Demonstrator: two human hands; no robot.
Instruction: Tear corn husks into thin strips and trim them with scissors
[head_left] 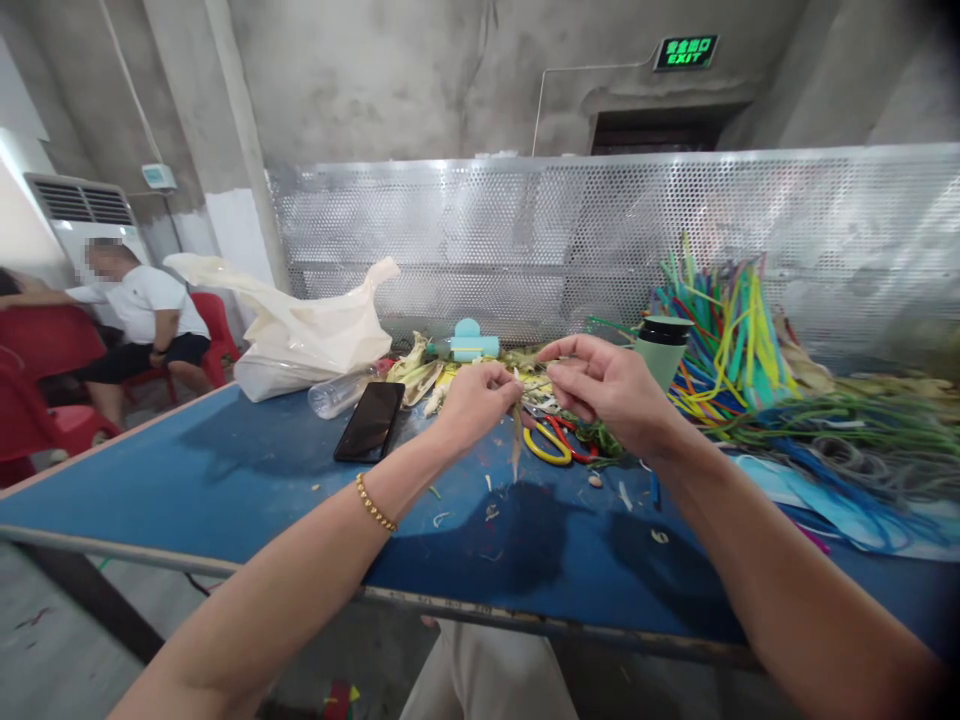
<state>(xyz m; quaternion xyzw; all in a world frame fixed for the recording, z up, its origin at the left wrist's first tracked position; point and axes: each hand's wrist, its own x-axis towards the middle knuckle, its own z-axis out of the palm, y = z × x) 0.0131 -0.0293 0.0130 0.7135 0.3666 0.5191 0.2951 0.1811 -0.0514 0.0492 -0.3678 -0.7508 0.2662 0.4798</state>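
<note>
Over the middle of the table, my left hand (480, 402) is closed in a pinch on a thin, pale brown strip (516, 445) that looks like dried husk and hangs down from the fingertips. My right hand (611, 388) is just to its right, thumb and forefinger apart, with nothing I can make out between them. Below and behind the hands lie scissors with yellow handles (546, 446) and a pair with red handles (581, 452). Pale husks and leafy scraps (416, 375) are heaped behind them, partly hidden by my hands.
A black phone (370, 422), a clear plastic bottle (345, 392) and a white plastic bag (315, 335) are on the left. To the right are a green cup (663, 352), colourful strips (739, 335), green cords (832, 425) and a blue face mask (772, 482). A person (150, 305) sits beyond the table.
</note>
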